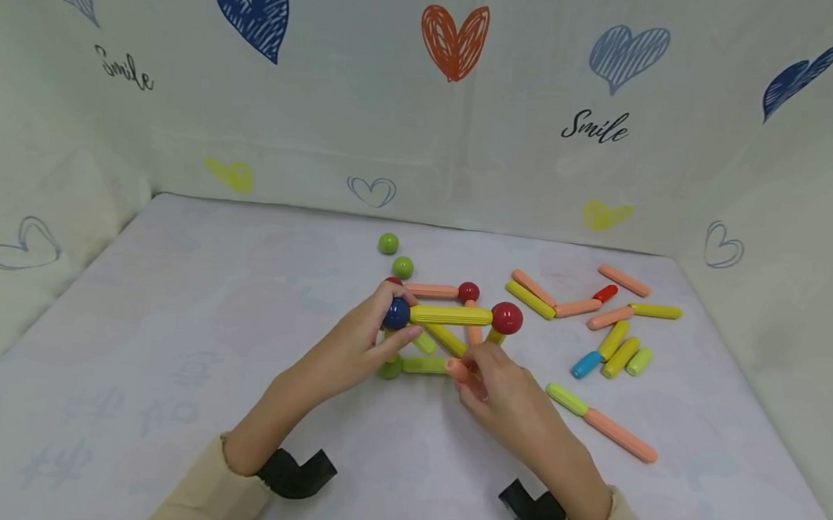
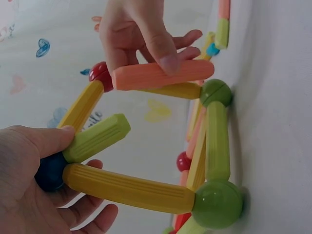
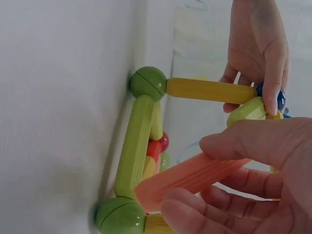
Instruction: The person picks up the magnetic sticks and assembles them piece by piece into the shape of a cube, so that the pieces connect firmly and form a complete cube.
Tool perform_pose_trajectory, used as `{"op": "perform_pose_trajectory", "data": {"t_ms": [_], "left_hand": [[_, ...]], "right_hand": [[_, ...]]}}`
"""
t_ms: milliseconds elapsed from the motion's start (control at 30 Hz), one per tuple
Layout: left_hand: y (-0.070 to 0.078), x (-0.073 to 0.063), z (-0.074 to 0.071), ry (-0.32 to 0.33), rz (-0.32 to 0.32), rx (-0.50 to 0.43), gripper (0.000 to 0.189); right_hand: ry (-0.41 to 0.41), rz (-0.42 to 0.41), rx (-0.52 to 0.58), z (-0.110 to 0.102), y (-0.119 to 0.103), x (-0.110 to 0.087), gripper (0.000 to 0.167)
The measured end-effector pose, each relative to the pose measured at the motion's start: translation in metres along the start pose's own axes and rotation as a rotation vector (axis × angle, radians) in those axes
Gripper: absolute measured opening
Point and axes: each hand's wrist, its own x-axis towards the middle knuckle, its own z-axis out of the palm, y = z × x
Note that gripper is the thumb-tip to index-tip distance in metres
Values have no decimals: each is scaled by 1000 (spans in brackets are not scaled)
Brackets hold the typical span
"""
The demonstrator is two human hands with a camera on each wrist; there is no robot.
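My left hand grips a blue ball at an upper corner of a frame of rods and balls. From that ball a yellow rod runs across to a red ball. A short lime rod also sticks out of the blue ball, its other end free. Below, a lime rod joins two green balls at table level. My right hand pinches a salmon-pink rod between thumb and fingers, in front of the frame and close to the lower right green ball.
Several loose rods lie to the right, among them a blue one and a red one. Nearer, a salmon rod meets a lime rod. Two green balls, one at the back, sit behind the frame. A printed cloth wall rises behind the table.
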Motion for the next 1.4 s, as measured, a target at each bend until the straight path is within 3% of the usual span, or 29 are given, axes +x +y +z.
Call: {"op": "perform_pose_trajectory", "data": {"t_ms": [167,467,667,833,1100,1400], "left_hand": [[1,0,-1,-5,0,-3,38],[1,1,-1,-5,6,-17,37],[0,1,-1,-10,-1,-29,37],[1,1,-2,-15,-15,-37,38],[0,1,-3,-40,-20,-95,37],[-6,1,-7,-89,17,-162,33]], "right_hand": [[-30,15,57,-7,-3,-4,25],[-39,68,-59,-17,-9,-7,23],[-6,75,-83,-17,-11,-8,37],[33,38,-57,-12,-9,-7,42],[60,39,30,5,-4,1,35],[153,-17,18,18,0,3,33]]}}
